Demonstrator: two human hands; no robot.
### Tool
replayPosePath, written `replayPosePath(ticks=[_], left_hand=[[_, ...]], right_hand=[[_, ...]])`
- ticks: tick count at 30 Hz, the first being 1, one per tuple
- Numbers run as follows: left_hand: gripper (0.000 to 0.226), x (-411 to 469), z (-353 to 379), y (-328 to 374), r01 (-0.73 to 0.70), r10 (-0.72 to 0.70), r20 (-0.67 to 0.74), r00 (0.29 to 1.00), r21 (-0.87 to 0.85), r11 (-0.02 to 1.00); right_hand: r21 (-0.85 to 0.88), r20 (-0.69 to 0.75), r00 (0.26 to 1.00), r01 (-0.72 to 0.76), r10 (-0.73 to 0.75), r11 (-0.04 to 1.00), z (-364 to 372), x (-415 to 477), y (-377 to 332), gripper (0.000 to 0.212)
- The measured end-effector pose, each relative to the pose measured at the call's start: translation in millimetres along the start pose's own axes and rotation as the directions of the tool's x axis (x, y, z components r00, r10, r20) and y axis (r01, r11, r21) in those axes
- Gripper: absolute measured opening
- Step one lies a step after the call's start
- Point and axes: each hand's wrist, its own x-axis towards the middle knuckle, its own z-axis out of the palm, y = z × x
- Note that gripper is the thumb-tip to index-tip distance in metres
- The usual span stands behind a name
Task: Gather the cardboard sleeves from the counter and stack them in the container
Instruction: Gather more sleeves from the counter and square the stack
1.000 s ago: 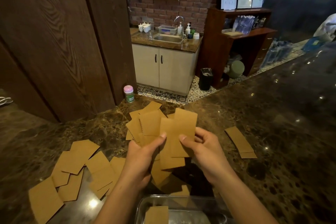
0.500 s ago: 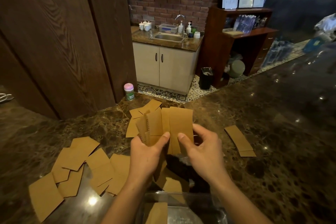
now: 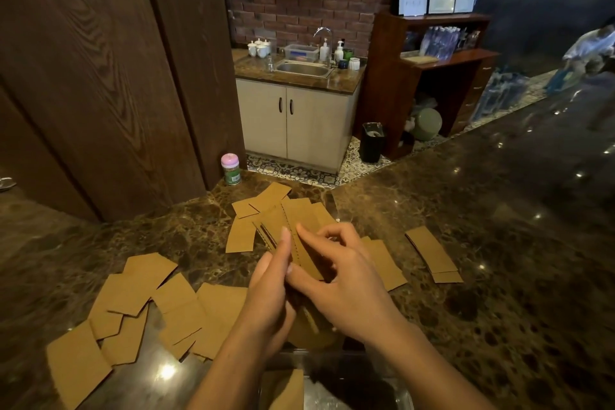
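Mid-gather, squaring-up step. Small bundle of cardboard sleeves (image 3: 301, 226) held just beyond the clear container (image 3: 332, 352). Left hand (image 3: 266, 303) gripping the near edge with thumb pressed on top; right hand (image 3: 346, 283) pinching between thumb and forefinger. Single sleeve (image 3: 286, 389) inside the container. Loose sleeves (image 3: 149, 296) scattered on the counter (image 3: 499, 243) left of the container; pair of sleeves (image 3: 432, 253) beyond-right of it. Next, probably: lower the bundle flat onto the single sleeve, edges aligned.

On the counter (image 3: 499, 243), sleeves (image 3: 143, 289) lie left, beyond and right of the container (image 3: 321, 356), which holds one.
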Motion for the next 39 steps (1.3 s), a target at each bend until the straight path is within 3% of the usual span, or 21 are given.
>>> replayPosePath(ticks=[3,5,8,10,13,16,18,25,30,39], left_hand=[[0.043,1,-5,5,0.021,-0.02,0.013,1.0,-0.09,0.996],[0.042,3,-8,7,0.006,-0.006,0.001,1.0,-0.065,0.998],[0.038,3,-8,7,-0.036,0.036,0.007,0.999,0.036,0.999],[0.038,3,-6,9,-0.078,0.078,0.012,0.997,0.086,0.993],[0.032,5,-3,9,-0.111,0.11,0.017,0.994,0.129,0.985],[0.039,5,-2,7,-0.117,0.12,-0.006,0.993,0.179,0.977],[0.048,5,-2,6,-0.119,0.123,-0.005,0.992,0.208,0.971],[0.043,6,-17,6,-0.076,0.073,0.019,0.997,0.211,0.975],[0.041,11,-24,8,-0.124,0.137,-0.026,0.99,0.27,0.955],[0.028,14,-11,-1,-0.146,0.153,0.004,0.988,0.315,0.938]], right_hand=[[0.142,0.023,0.999,-0.029,0.026,0.989,-9,0,4,0.055],[0.194,-0.048,0.998,-0.032,0.042,0.98,-14,1,8,0.048],[0.302,-0.13,0.982,-0.09,0.134,0.949,-15,2,11,0.069],[0.415,-0.067,0.975,-0.168,0.214,0.894,-15,4,13,0.077],[0.592,0.076,0.972,-0.222,0.22,0.775,-15,4,10,0.051],[0.626,0.108,0.971,-0.231,0.211,0.744,-14,2,9,0.023],[0.662,0.127,0.964,-0.258,0.234,0.704,-14,3,9,0.017],[0.691,0.115,0.947,-0.294,0.302,0.661,-20,9,19,0.021],[0.736,0.028,0.928,-0.271,0.372,0.62,-30,8,26,0.015],[0.659,0.219,0.931,-0.361,0.291,0.659,-17,5,26,0.026]])
